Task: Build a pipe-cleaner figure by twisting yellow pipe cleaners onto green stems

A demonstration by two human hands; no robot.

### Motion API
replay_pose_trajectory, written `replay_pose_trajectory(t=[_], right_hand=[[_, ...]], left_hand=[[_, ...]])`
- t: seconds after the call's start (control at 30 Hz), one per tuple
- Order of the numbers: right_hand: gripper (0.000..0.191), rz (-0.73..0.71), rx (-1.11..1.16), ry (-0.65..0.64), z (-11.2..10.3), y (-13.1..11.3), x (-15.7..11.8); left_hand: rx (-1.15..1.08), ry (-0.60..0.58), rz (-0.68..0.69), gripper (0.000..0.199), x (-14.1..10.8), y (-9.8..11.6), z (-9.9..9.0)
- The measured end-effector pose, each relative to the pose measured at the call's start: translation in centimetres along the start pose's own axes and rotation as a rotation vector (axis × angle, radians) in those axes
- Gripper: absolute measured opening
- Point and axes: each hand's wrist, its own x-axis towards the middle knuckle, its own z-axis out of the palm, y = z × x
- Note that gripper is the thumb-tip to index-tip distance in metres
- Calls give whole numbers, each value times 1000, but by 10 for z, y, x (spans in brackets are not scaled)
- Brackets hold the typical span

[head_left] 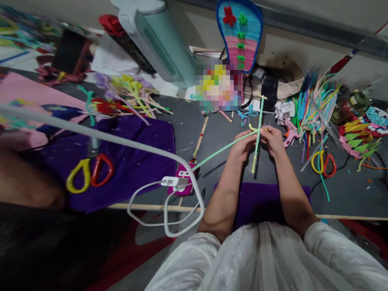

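Note:
My left hand (pixel 243 146) is closed, its fingers pinching a light green pipe cleaner (pixel 226 149) whose long end stretches out to the left. A second upright pipe cleaner (pixel 261 111), green with a yellowish lower end, crosses it between my hands. My right hand (pixel 272 140) is closed at that crossing, with fingertips pressed on the pipe cleaners. A short yellow piece shows at the joint, and a small pale crosspiece tops the upright stem. Fingers partly hide how the pieces are joined. Below my forearms lies a purple cloth (pixel 257 202).
A pink glue gun (pixel 291 133), scissors (pixel 317 161) and a bundle of pipe cleaners (pixel 315 101) lie to the right. Leftward are a white cable (pixel 145 150), a magenta power strip (pixel 187 188) and more scissors (pixel 78 176) on purple cloth. Another person's arm (pixel 27 178) rests at far left.

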Motion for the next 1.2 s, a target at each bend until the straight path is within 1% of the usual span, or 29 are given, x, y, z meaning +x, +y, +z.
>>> replay_pose_trajectory(t=[0.07, 0.2, 0.33, 0.43, 0.5, 0.63, 0.73, 0.83, 0.93, 1.13, 1.2], right_hand=[[28, 47, 68, -30, 0, -4, -1], [29, 136, 154, -62, 0, -11, -5], [27, 205, 210, -133, -1, -10, -6], [25, 245, 227, -189, -1, -5, -5], [25, 261, 230, -201, -1, -3, -4], [26, 248, 230, -177, -1, -4, -4], [27, 215, 198, -143, -1, -7, -5], [28, 191, 154, -90, 0, -8, -5], [29, 172, 113, -59, 1, -7, -5], [26, 87, 64, 21, 1, 1, -2], [25, 51, 55, 24, 0, 3, -1]], left_hand=[[58, 1, 83, 27, 0, -2, 1], [163, 40, 280, 23, -1, -4, 4], [272, 51, 437, 24, -2, -3, 5], [322, 54, 527, 22, -1, -2, 4], [330, 55, 549, 22, -1, -1, 4], [331, 34, 529, 24, -4, 2, 5], [278, 44, 424, 28, -8, 4, 8], [184, 116, 327, 29, -9, 3, 11], [158, 162, 315, 25, -6, -1, 11], [160, 166, 255, 25, -5, -3, 9], [136, 158, 226, 27, -6, -2, 10]])
